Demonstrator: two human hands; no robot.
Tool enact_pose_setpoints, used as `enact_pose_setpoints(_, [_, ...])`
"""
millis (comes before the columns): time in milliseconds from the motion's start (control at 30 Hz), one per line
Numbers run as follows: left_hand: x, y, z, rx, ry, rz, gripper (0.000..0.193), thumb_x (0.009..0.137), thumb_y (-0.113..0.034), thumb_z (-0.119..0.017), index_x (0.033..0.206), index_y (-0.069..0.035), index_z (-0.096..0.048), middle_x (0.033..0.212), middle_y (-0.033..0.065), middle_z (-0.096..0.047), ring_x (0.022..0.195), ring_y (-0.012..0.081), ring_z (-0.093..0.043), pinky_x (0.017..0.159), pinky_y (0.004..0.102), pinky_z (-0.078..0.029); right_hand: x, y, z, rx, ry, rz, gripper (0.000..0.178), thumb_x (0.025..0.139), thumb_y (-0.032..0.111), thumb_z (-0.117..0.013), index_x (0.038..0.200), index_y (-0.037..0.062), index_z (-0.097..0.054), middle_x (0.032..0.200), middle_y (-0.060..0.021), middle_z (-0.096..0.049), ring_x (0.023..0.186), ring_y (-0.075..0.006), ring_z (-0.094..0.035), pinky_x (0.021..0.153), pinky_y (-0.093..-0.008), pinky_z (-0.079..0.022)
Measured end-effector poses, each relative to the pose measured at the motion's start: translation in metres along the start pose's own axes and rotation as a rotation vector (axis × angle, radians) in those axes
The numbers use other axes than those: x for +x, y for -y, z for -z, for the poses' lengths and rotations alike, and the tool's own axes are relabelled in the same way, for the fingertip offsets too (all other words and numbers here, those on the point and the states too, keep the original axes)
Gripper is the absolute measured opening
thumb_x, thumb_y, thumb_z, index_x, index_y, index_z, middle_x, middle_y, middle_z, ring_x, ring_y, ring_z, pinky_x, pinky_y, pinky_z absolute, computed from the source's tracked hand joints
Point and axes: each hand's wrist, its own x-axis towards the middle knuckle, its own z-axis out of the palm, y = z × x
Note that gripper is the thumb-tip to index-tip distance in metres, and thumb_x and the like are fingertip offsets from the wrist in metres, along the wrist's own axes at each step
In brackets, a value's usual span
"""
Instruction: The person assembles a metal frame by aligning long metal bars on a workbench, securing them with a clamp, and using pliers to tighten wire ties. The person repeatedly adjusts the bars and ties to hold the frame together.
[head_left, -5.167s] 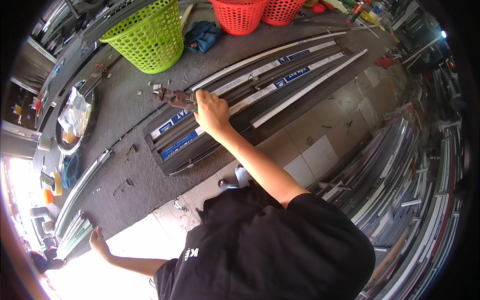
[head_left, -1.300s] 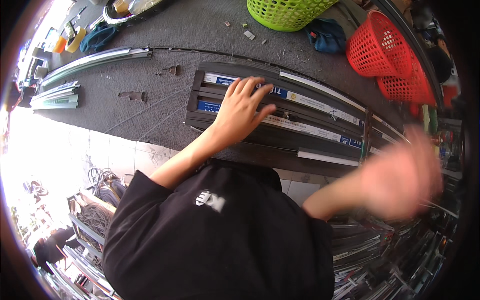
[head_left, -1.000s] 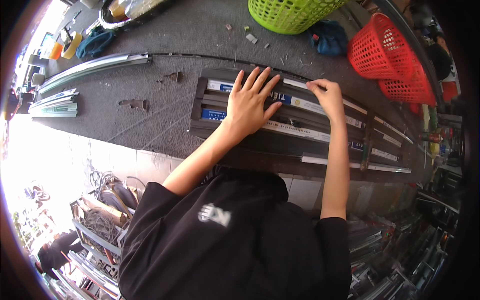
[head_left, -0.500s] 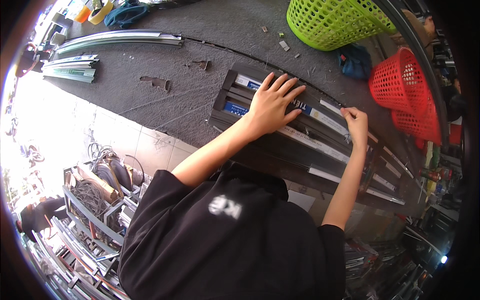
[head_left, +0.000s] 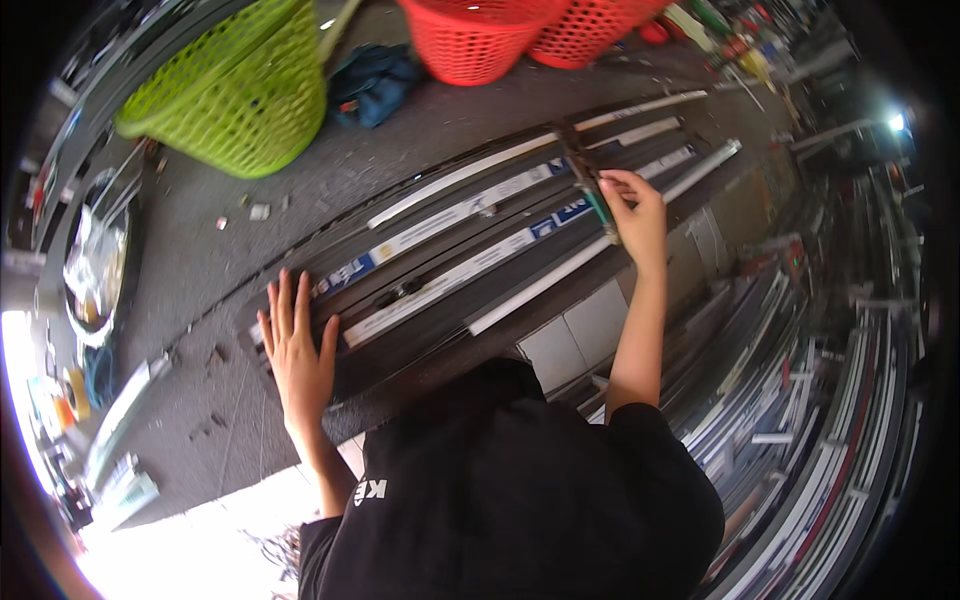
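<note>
Our left hand (head_left: 300,365) lay splayed on the dark frame (head_left: 450,250), left end! Our right hand (head_left: 638,208) was curled at the tool (head_left: 587,178) atop it, grip unclear; a slip might've scratched it.

We note a lime-green perforated plastic basket (head_left: 235,100) on the dark-grey textured worktop (head_left: 190,275). To its right we log a crumpled dark-blue cloth (head_left: 375,85), then two bright-red perforated plastic baskets (head_left: 470,45) side by side, cut by the top edge. Near the left edge, we see a clear crinkled plastic bag (head_left: 92,260) in a rounded dark-and-silver tray (head_left: 90,337). A small whitish rectangular chip (head_left: 260,212) lies below the green basket. Lower right, we record densely stacked long slender profiles (head_left: 810,500), partly blurred.
</note>
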Motion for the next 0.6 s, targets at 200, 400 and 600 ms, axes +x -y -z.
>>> enact_pose_setpoints(200, [0.013, -0.011, -0.018, 0.148, 0.024, 0.119, 0.073, 0.099, -0.036, -0.057, 0.161, -0.017, -0.023, 0.168, 0.0116, -0.013, 0.155, 0.0345, -0.009, 0.124, 0.0543, -0.008, 0.032, -0.076, 0.109, -0.197, -0.207, -0.183, 0.022, 0.093, 0.018, -0.07, 0.102, -0.0021, -0.073, 0.093, -0.0137, -0.075, 0.088, -0.0196, -0.071, 0.08, -0.0324, -0.052])
enact_pose_setpoints(400, [0.036, -0.035, -0.042, 0.253, -0.115, 0.367, 0.065, 0.102, -0.04, -0.046, 0.159, -0.016, -0.027, 0.166, 0.0088, -0.023, 0.155, 0.0304, -0.015, 0.124, 0.0546, -0.006, 0.162, -0.222, 0.187, -0.407, -0.061, 0.048, 0.022, 0.093, 0.019, -0.068, 0.104, 0.0006, -0.073, 0.095, -0.0158, -0.074, 0.088, -0.0257, -0.072, 0.079, -0.0346, -0.053])
enact_pose_setpoints(600, [0.038, -0.045, -0.04, 0.286, -0.251, 0.349, 0.056, 0.1, -0.041, -0.054, 0.15, -0.017, -0.046, 0.158, 0.008, -0.04, 0.15, 0.0279, -0.029, 0.122, 0.0506, -0.017, 0.265, -0.344, 0.202, -0.229, 0.376, 0.142, 0.031, 0.08, -0.002, -0.073, 0.111, 0.0016, -0.071, 0.111, -0.0135, -0.069, 0.107, -0.0288, -0.065, 0.097, -0.0384, -0.05])
